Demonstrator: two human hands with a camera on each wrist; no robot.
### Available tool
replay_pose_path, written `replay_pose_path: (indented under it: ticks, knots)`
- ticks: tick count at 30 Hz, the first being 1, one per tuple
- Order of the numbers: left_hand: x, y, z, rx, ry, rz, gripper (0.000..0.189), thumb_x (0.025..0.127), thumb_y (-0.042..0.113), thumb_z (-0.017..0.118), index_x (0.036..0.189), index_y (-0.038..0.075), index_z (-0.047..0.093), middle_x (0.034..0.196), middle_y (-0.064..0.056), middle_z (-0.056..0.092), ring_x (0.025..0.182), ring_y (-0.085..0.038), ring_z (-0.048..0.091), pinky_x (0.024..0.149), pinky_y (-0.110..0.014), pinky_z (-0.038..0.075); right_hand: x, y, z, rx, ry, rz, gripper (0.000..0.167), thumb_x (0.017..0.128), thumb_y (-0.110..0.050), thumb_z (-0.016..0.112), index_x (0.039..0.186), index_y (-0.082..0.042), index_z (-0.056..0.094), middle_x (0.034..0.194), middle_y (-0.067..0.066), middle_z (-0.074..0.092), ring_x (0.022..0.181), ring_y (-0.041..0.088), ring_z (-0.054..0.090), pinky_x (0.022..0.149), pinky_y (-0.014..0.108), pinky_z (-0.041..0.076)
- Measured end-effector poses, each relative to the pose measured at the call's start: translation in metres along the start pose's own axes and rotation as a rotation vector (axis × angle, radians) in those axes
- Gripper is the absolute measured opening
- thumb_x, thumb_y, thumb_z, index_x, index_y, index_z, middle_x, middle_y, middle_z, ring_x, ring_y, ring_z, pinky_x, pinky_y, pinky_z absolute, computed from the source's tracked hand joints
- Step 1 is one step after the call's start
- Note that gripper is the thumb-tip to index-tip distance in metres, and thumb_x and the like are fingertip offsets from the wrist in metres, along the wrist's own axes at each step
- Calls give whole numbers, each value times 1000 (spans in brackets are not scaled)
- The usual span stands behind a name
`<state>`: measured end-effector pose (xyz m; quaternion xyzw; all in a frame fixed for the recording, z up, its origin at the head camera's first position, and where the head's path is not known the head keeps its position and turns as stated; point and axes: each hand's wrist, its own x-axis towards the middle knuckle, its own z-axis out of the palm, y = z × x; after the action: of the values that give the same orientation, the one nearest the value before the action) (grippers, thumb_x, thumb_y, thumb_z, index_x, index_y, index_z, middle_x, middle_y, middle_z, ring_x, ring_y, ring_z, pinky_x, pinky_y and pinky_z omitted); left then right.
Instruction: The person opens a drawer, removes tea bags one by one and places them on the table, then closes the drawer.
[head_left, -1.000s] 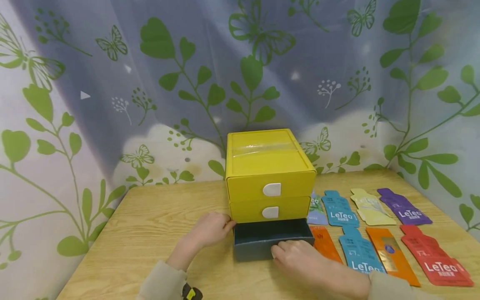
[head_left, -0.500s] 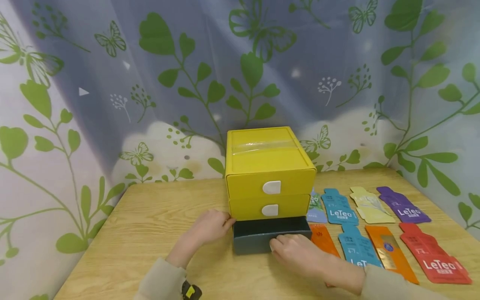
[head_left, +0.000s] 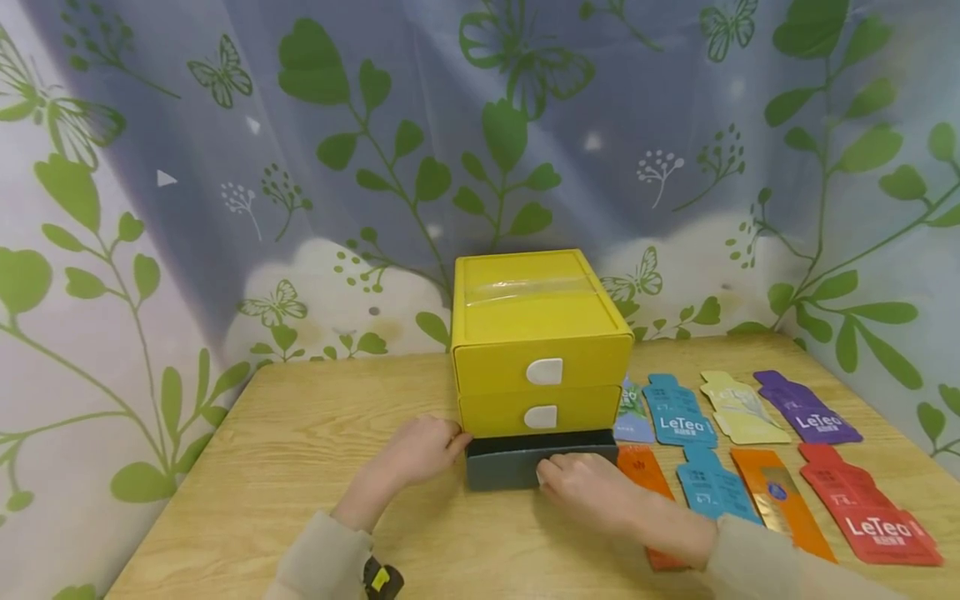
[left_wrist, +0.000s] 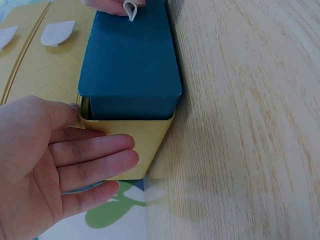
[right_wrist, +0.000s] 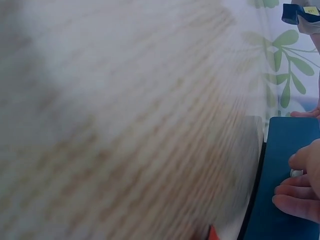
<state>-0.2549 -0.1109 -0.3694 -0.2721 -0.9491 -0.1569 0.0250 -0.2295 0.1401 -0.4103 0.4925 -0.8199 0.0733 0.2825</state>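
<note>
A yellow drawer box [head_left: 540, 325] stands on the wooden table. Its dark teal bottom drawer [head_left: 501, 472] sticks out a short way from the front. My right hand [head_left: 588, 487] is at the drawer's front; in the right wrist view its thumb and fingers pinch the small white pull tab [right_wrist: 296, 173]. My left hand [head_left: 422, 450] touches the box's lower left front edge. Seen from the left wrist, the thumb lies at that edge and the fairly straight fingers [left_wrist: 97, 167] lie along the yellow side wall. The drawer's inside is mostly hidden.
Right of the box lie several flat pouches: a red one [head_left: 870, 508], a purple one [head_left: 808, 408], a pale yellow one [head_left: 744, 408], blue and orange ones. Two upper drawers with white tabs [head_left: 543, 371] are closed. A patterned curtain [head_left: 360, 167] hangs behind the table.
The teal drawer has slid further into the box, and my right hand has moved inward with it. My left hand has kept its place at the box's left edge.
</note>
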Motion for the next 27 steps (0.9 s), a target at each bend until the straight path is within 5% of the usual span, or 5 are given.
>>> replay_pose_path:
  ticks: [9,27]
  knots:
    - [1,0,-1,6,-5,-5,31,95,20,53,64,13,51,51,6,35,46,-8,32,45,-24,30,4,3,0,25,-83,27,21,78,-7,71,74,-11,50,63,-5,47,53,7,50,46,20,40]
    - [0,-1,0,-10,-15,-9,33,95,21,52,63,13,49,51,7,33,46,-7,30,44,-23,27,10,12,7,-25,-48,8,22,75,-6,72,74,-10,51,62,-3,49,53,11,52,47,22,42]
